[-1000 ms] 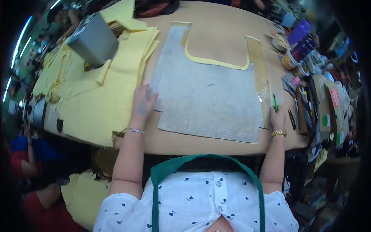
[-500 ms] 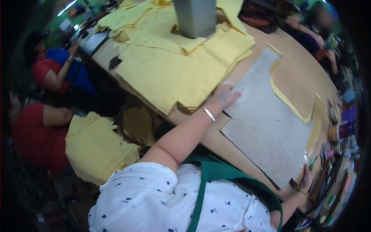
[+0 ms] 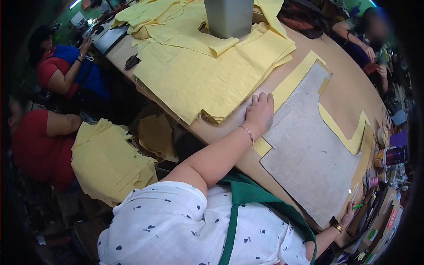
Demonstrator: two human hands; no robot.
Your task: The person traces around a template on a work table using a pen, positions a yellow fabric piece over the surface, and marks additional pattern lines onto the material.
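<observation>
A large grey template [image 3: 309, 145] lies on the tan table, with yellow material [image 3: 293, 81] showing beyond its left and upper edges. My left hand [image 3: 261, 110] is at the template's left edge, fingers curled down over the yellow strip; what they pinch, if anything, is hidden. At the lower right corner of the template, my right hand [image 3: 348, 215] holds a green pen [image 3: 358, 206]. A stack of yellow sheets [image 3: 190, 75] lies left of my left hand.
A grey metal block [image 3: 229, 17] stands on the stack. Cups [image 3: 391, 157], tools and a cardboard box [image 3: 380, 225] line the right edge. Seated people [image 3: 37, 145] are at the left, another person [image 3: 371, 39] at the upper right. Dark cloth [image 3: 302, 17] lies at the back.
The view has swung left. The template has shifted right relative to the yellow material, baring a yellow strip along its left side. My left hand's fingers have curled in.
</observation>
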